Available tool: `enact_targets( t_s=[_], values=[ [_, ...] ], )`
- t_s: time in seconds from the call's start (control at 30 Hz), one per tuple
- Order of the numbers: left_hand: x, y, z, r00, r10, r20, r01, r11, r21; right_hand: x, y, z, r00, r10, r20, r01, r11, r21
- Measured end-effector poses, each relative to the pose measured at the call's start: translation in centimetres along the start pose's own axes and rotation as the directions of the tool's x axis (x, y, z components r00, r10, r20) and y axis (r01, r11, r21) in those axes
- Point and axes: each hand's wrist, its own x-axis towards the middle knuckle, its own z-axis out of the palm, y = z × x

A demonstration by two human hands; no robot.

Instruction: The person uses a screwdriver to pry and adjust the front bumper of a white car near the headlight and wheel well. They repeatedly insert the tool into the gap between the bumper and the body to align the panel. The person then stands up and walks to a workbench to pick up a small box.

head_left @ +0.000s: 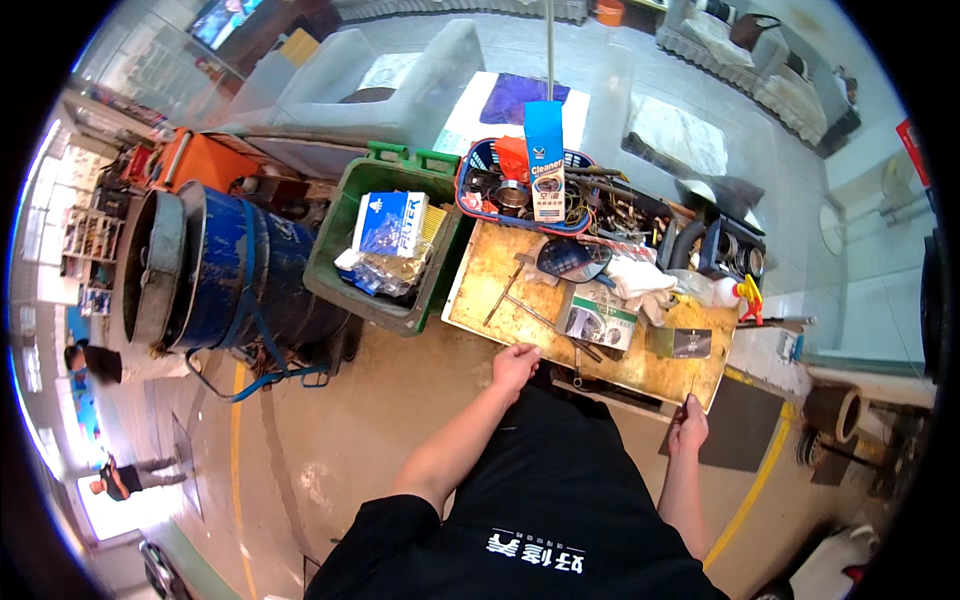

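Note:
At the front edge of a stained yellow worktop [480, 270], my left hand [515, 368] is closed with curled fingers; whatever it holds, if anything, is hidden. My right hand [688, 428] is pinched at the front right corner, around a thin dark stick-like thing [691, 392] too small to name. Between the hands lie a green and white box [600, 318] and a dark flat packet [690, 343]. A T-handle wrench [506, 290] rests on the left part of the worktop. Behind it are a dark oval mirror [574, 260] and pale gloves [640, 280].
A blue basket [470, 205] of parts holds an upright blue and white cleaner box [546, 170]. At right stands a spray bottle [740, 295]. To the left are a green bin [345, 190] with a filter box [390, 225] and a blue drum [225, 270]. People stand far left.

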Motion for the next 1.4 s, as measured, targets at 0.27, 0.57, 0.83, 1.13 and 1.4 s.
enact_targets(
  t_s=[0.27, 0.57, 0.83, 1.13, 1.4],
  values=[
    [6.2, 2.3, -3.7, 0.979, -0.165, 0.119, 0.177, 0.979, -0.102, -12.4, 7.3, 1.6, 0.972, 0.133, -0.192, -0.094, 0.976, 0.198],
    [4.3, 4.9, -2.6, 0.819, -0.071, 0.569, 0.172, 0.977, -0.125, -18.3, 9.4, 2.7, 0.97, 0.187, -0.155, -0.167, 0.976, 0.136],
    [-6.2, -4.7, -6.6, 0.77, 0.362, 0.525, -0.508, 0.847, 0.161, -18.3, 9.8, 6.4, 0.967, 0.243, 0.081, -0.244, 0.97, -0.007],
    [-19.1, -7.4, -18.5, 0.81, 0.529, 0.252, -0.586, 0.723, 0.366, -20.3, 11.1, 8.5, 0.894, 0.266, 0.362, -0.135, 0.928, -0.348],
    [-31.2, -14.5, -24.6, 0.887, 0.462, -0.002, -0.407, 0.783, 0.471, -22.5, 18.3, 5.8, 0.771, 0.516, 0.373, -0.249, 0.783, -0.57]
  ],
)
